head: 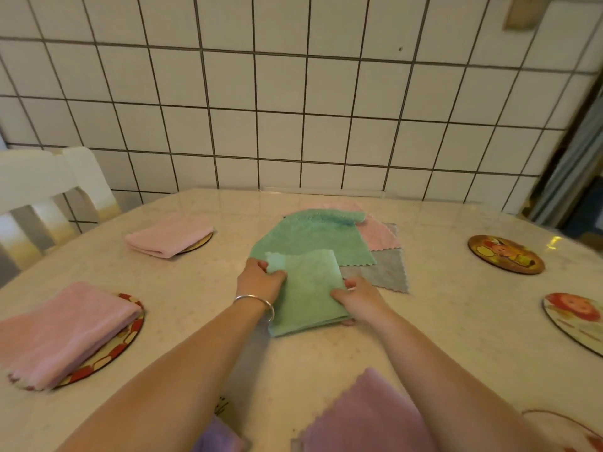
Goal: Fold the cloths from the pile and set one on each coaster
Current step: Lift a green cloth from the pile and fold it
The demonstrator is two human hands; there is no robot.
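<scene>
Folded green cloth (310, 288) centre; far pile green (313, 238), pink (380, 236), grey (388, 270). Left cloths pink (168, 236); near cloth lilac (368, 415). Right coasters (505, 254) orange-red cartoon prints. White tiled wall (293, 93).

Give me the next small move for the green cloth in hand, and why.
Probably lift the folded green cloth, held by the left hand and right hand, and carry it right to a bare coaster. It already looks folded, and both pink cloths on the left cover their coasters.
</scene>
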